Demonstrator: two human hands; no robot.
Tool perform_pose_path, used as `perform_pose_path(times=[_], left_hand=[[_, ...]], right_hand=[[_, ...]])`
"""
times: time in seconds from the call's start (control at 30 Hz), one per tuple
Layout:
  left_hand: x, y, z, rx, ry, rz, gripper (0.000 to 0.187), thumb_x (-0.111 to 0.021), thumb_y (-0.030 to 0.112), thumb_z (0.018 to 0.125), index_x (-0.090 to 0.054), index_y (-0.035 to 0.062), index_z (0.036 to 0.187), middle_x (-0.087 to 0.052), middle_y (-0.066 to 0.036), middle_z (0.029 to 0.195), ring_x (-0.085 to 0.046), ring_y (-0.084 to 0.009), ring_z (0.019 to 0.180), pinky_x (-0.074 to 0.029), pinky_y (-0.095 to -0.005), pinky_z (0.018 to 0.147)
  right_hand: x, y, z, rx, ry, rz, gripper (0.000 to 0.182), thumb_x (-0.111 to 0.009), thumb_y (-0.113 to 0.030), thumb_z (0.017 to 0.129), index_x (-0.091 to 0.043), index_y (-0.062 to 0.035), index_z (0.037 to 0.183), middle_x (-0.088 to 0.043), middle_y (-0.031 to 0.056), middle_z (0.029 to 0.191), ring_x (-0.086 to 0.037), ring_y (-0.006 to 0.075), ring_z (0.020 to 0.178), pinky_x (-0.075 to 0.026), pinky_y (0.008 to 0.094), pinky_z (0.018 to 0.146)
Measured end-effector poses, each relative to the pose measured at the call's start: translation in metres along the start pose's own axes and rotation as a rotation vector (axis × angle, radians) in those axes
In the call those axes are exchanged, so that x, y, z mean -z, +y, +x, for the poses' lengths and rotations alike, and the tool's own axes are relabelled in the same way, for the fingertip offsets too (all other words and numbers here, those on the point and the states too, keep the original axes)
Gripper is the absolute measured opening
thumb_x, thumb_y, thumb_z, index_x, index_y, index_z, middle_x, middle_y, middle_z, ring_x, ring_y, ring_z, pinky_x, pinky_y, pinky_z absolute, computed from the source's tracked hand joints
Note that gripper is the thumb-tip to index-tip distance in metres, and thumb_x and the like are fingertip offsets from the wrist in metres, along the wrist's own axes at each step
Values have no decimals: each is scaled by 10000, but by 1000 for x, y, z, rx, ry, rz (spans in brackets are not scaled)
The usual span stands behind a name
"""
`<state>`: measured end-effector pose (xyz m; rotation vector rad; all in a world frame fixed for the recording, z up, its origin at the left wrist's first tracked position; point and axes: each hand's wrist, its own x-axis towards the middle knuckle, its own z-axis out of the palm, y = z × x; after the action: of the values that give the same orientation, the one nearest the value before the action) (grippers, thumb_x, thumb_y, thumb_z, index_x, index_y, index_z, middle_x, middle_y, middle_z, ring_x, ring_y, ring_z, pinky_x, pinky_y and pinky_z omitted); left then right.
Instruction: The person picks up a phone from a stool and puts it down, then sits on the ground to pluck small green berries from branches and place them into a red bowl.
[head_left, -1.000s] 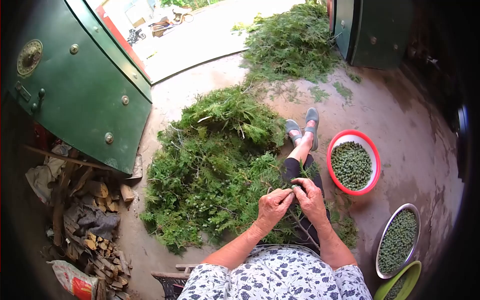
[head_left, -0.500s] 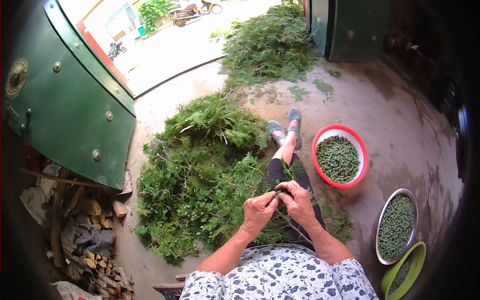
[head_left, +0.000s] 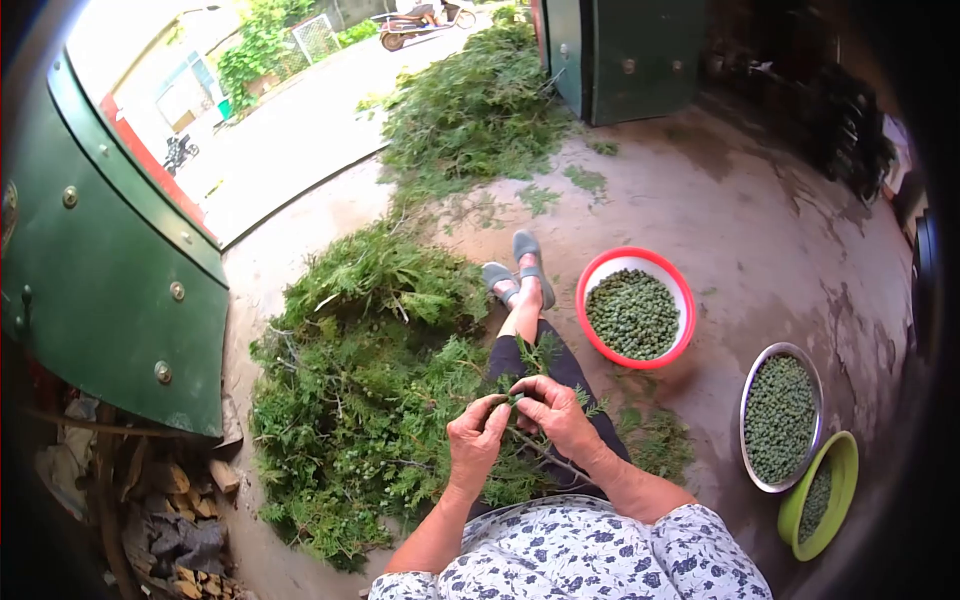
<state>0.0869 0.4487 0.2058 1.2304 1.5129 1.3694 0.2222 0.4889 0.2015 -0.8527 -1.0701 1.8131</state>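
I sit on the concrete floor with my legs stretched out. My left hand (head_left: 476,436) and my right hand (head_left: 553,412) meet over my lap, both pinching a green leafy sprig (head_left: 532,368) that lies across my dark trousers. Its thin woody stem (head_left: 545,456) runs down under my right hand. A large heap of the same green branches (head_left: 370,380) lies on the floor just left of my legs. A red bowl of small green berries (head_left: 634,314) stands to the right of my feet.
A metal bowl (head_left: 781,417) and a green bowl (head_left: 822,494), both holding green berries, sit at my right. More branches (head_left: 470,110) lie by the doorway. Green doors (head_left: 110,270) stand open at left. Chopped firewood (head_left: 170,520) is piled at lower left.
My view has swung right and up, so everything slides left in the picture. My hands stay together on the sprig, fingers shifting slightly along it.
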Motion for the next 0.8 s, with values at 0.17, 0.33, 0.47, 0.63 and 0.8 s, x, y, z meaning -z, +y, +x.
perform_pose_path(times=[0.17, 0.33, 0.47, 0.63, 0.8], left_hand=[[0, 4, 3, 143, -23, -282, 295, -629, 72, 810, -559, -54, 1068, -606, -28, 893, -548, -69, 777, -449, -197, 681], [11, 1, 6, 234, -144, -323, 183, -626, 57, 816, -617, -27, 978, -596, 28, 820, -503, -33, 713, -412, -176, 620], [9, -7, 5, 220, -185, -281, 145, -625, 66, 821, -638, -16, 939, -570, 54, 759, -465, -17, 675, -373, -166, 581], [11, -5, 3, 252, -103, -242, 86, -595, 73, 806, -622, 7, 853, -536, 65, 698, -427, -11, 613, -346, -176, 518], [8, 15, 7, 77, -51, -93, 101, -591, 85, 790, -602, 2, 847, -539, 55, 719, -438, -24, 618, -356, -185, 534]], right_hand=[[-1, -11, -7, -62, -70, -71, 173, -534, -68, 869, -567, -12, 1030, -540, -29, 732, -478, 34, 610, -403, 180, 547], [-2, -6, -7, 25, -23, -119, 180, -574, -60, 846, -601, -1, 1014, -562, -27, 770, -507, 30, 668, -433, 178, 595], [3, -6, -5, 95, -23, -112, 191, -584, -63, 843, -606, 3, 1021, -569, -31, 798, -506, 29, 654, -426, 171, 582], [-2, -6, -3, -16, -47, -21, 172, -593, -44, 833, -624, 2, 995, -560, -16, 720, -517, 30, 648, -421, 177, 583], [-8, -4, -2, 81, 71, -96, 133, -596, -49, 816, -593, -9, 942, -575, 18, 735, -516, 60, 588, -420, 210, 518]])
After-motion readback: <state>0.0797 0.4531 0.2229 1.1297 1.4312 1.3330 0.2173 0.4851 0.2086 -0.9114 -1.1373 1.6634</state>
